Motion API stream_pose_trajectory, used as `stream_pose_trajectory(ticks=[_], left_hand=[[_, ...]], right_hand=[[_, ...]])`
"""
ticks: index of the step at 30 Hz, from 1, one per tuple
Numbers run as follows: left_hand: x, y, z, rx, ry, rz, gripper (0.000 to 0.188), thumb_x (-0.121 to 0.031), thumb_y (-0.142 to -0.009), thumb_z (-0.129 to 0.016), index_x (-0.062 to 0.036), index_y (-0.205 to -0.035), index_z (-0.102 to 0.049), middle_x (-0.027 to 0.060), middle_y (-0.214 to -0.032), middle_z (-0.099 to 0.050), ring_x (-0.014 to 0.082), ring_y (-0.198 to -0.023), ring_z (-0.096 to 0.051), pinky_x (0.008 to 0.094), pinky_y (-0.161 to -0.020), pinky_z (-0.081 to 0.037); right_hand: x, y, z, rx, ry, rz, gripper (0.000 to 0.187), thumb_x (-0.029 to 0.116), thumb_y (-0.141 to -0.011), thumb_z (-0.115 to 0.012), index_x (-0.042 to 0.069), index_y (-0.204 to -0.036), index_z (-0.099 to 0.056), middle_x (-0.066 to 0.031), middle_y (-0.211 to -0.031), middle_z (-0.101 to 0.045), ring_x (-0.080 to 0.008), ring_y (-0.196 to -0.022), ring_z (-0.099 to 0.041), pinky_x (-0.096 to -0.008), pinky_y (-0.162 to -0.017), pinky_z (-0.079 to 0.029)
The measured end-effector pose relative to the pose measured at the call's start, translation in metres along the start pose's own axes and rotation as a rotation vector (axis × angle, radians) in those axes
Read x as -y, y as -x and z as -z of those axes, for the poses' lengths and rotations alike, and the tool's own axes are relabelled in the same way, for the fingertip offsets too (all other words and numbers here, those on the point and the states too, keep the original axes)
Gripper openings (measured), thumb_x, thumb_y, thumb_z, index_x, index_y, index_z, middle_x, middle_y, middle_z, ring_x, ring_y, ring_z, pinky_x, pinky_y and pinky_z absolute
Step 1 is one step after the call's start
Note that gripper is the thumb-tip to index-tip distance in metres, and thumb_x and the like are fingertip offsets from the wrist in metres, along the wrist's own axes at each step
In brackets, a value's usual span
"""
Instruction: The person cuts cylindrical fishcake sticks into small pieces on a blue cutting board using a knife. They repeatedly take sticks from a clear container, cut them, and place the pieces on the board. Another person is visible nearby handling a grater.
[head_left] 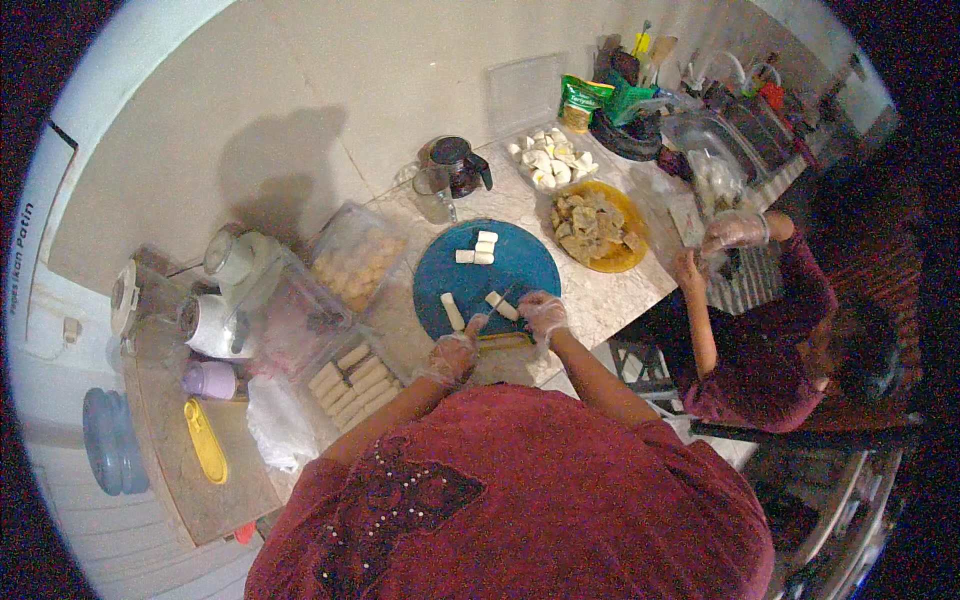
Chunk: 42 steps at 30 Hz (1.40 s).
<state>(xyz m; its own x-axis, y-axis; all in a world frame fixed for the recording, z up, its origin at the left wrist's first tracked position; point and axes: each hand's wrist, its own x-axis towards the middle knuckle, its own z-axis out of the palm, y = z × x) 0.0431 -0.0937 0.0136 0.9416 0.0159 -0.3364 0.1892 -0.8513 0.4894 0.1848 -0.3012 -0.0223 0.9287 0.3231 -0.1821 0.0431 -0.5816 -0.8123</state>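
Note:
A round blue cutting board [440, 270] lies in front of me. Both of my hands wear clear plastic gloves. My left hand [455, 357], at the board's near left edge, is closed on a thin knife [489, 313], most of it hidden. The blade runs up across a white cylindrical roll [504, 306]. From the right, my right hand [543, 314] pinches this roll's end against the board. Another white roll [452, 311] lies left of the knife. Several short cut pieces [485, 247] sit together on the far half of the board.
Left stand a tray of pale rolls [355, 390], a lidded container [358, 255] and a yellow slicer-like tool [205, 441]. Beyond are a dark pot [457, 166], boiled eggs [552, 158] in a container and a yellow plate [634, 230] of brownish pieces. A gloved co-worker [765, 330] works at right.

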Motion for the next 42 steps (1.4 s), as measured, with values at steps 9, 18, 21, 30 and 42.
stream_pose_trajectory(ticks=[9,18,21,30,42], left_hand=[[-0.018,-0.005,0.008,0.037,-0.213,0.049,0.06,-0.017,-0.105,-0.042,-0.0254,-0.162,-0.026,0.0263,-0.101,-0.073,0.0418,-0.091,-0.074,0.0532,-0.078,-0.059],[-0.023,-0.005,0.01,0.072,-0.232,0.019,0.066,-0.011,-0.102,-0.046,-0.0283,-0.162,-0.026,0.0247,-0.104,-0.073,0.042,-0.093,-0.074,0.0521,-0.081,-0.06],[-0.031,-0.003,0.016,0.102,-0.219,0.046,0.067,-0.01,-0.1,-0.047,-0.0279,-0.161,-0.027,0.0254,-0.106,-0.072,0.0429,-0.094,-0.073,0.0523,-0.082,-0.059],[-0.029,0.009,0.016,-0.008,-0.138,-0.06,0.064,-0.008,-0.099,-0.047,-0.0224,-0.159,-0.032,0.0287,-0.103,-0.07,0.0452,-0.093,-0.072,0.0538,-0.081,-0.057],[-0.03,0.0,0.018,0.025,-0.209,-0.017,0.063,-0.007,-0.098,-0.048,-0.021,-0.158,-0.034,0.0271,-0.101,-0.071,0.0435,-0.091,-0.073,0.0524,-0.078,-0.058]], right_hand=[[0.002,-0.05,0.007,0.097,-0.131,-0.183,0.035,0.034,-0.091,-0.077,0.006,-0.11,-0.07,-0.0047,-0.083,-0.067,-0.018,-0.068,-0.064,-0.0351,-0.058,-0.055],[0.023,-0.046,0.007,0.106,0.145,0.069,0.038,0.039,-0.091,-0.077,0.002,-0.099,-0.074,-0.0087,-0.079,-0.07,-0.0183,-0.068,-0.066,-0.0383,-0.063,-0.056],[0.023,-0.048,0.005,0.084,0.102,-0.006,0.039,0.039,-0.091,-0.076,0.001,-0.101,-0.074,-0.0097,-0.081,-0.072,-0.0192,-0.069,-0.067,-0.0382,-0.064,-0.055],[0.019,-0.048,0.009,0.124,0.126,0.062,0.038,0.039,-0.092,-0.075,0.003,-0.102,-0.076,-0.0103,-0.082,-0.072,-0.02,-0.068,-0.066,-0.0383,-0.064,-0.053],[0.034,-0.044,0.016,0.142,0.183,0.078,0.044,0.044,-0.09,-0.074,0.003,-0.107,-0.076,-0.0154,-0.097,-0.076,-0.0247,-0.083,-0.073,-0.0394,-0.079,-0.057]])
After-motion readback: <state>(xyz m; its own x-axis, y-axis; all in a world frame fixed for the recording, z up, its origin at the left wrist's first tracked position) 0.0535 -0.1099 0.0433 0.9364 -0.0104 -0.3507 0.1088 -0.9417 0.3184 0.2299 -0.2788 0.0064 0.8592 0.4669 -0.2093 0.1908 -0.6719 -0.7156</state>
